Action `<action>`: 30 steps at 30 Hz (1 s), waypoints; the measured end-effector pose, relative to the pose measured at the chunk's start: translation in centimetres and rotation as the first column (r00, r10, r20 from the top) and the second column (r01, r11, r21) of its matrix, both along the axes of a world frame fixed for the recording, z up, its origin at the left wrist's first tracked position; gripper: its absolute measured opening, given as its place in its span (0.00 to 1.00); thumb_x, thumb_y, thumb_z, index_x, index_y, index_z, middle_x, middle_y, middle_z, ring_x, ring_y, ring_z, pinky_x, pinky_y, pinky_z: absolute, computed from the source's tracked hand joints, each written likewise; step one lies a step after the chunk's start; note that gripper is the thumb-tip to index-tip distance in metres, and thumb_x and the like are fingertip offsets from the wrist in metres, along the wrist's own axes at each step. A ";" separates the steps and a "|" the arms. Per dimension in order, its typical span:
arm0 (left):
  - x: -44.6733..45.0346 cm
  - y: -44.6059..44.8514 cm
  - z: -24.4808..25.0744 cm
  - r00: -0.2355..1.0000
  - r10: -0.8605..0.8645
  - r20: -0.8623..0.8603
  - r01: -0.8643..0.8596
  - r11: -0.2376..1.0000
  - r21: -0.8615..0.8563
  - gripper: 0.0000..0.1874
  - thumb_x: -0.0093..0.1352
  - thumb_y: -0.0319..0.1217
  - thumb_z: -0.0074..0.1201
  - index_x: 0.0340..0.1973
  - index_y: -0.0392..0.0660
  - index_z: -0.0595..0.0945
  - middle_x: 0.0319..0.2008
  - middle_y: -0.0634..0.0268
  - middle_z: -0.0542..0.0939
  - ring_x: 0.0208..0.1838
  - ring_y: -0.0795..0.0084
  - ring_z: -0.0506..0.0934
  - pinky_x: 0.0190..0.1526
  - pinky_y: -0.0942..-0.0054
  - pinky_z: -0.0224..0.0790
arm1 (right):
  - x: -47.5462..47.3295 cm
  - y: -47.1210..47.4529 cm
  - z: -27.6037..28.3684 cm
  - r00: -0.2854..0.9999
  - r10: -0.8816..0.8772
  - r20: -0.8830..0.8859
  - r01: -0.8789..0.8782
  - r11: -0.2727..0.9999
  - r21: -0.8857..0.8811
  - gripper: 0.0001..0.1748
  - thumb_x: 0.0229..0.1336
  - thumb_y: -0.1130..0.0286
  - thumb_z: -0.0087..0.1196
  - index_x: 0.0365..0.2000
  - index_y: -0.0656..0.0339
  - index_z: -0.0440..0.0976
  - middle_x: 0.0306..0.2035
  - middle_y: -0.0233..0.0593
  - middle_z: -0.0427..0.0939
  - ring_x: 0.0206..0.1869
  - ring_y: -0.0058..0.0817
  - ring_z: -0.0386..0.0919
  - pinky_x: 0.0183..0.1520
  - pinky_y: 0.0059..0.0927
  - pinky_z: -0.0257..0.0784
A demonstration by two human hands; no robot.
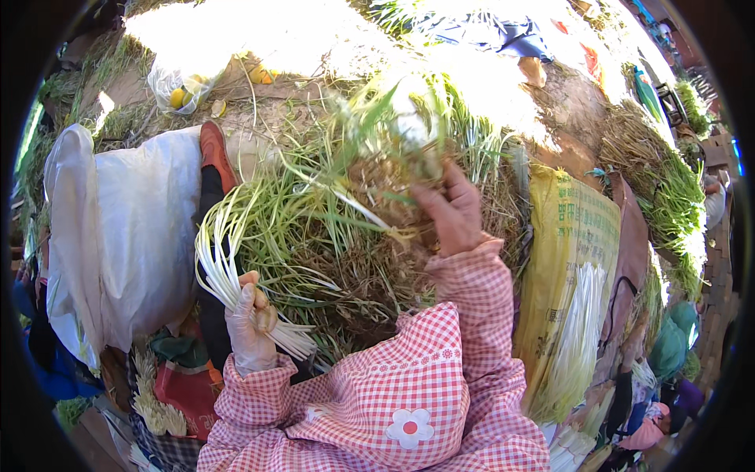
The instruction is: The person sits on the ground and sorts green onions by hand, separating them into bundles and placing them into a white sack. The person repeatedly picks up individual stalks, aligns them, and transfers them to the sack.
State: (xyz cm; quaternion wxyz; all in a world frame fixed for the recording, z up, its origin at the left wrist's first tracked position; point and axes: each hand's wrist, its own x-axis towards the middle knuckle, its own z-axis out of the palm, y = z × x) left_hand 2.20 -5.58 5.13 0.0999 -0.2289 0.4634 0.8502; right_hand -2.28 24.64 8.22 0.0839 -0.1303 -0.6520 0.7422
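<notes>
My left hand [253, 321], in a thin translucent glove, is closed around a bundle of long white-stemmed greens [221, 259] whose pale leaves droop over to the upper right. My right hand [451, 209] is raised over the heap and pinches a blurred clump of green stalks with dry matter [407, 153]. Between and beyond my hands lies a large heap of loose greens with brown roots and husks [336, 253]. One white stem slants across the heap near my right hand.
Left stands a white sack [144, 230] beside a red shoe [213, 154]. Right, a yellow woven sack [572, 218] bears a laid-out bundle of white stems [575, 336]. A clear plastic bag with yellow fruit [184, 88] lies at the upper left. People are at the lower right.
</notes>
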 end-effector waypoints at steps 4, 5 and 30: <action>-0.3 1.3 0.4 1.000 -0.018 0.009 0.018 0.999 0.038 0.11 0.67 0.31 0.52 0.42 0.40 0.76 0.18 0.71 0.72 0.10 0.86 0.58 0.11 0.84 0.48 | 0.4 4.5 2.2 0.954 -0.233 0.190 0.262 0.955 -0.140 0.16 0.57 0.69 0.53 0.47 0.58 0.72 0.35 0.35 0.79 0.35 0.21 0.75 0.40 0.26 0.73; -0.4 1.8 0.8 0.999 -0.036 0.017 0.035 0.998 0.051 0.11 0.66 0.31 0.53 0.42 0.40 0.76 0.18 0.71 0.72 0.10 0.86 0.58 0.11 0.84 0.47 | 0.9 7.0 0.3 0.929 -0.309 0.202 0.310 0.950 0.028 0.20 0.58 0.67 0.52 0.51 0.60 0.68 0.43 0.41 0.77 0.40 0.25 0.75 0.48 0.29 0.72; 0.3 3.4 -0.1 0.980 -0.165 0.110 0.161 0.986 0.042 0.11 0.65 0.32 0.55 0.40 0.40 0.78 0.14 0.72 0.70 0.09 0.85 0.59 0.11 0.84 0.48 | 8.3 -1.4 -12.4 0.966 -0.249 0.073 0.218 0.932 0.289 0.10 0.55 0.72 0.56 0.38 0.61 0.71 0.24 0.31 0.73 0.22 0.16 0.68 0.23 0.18 0.65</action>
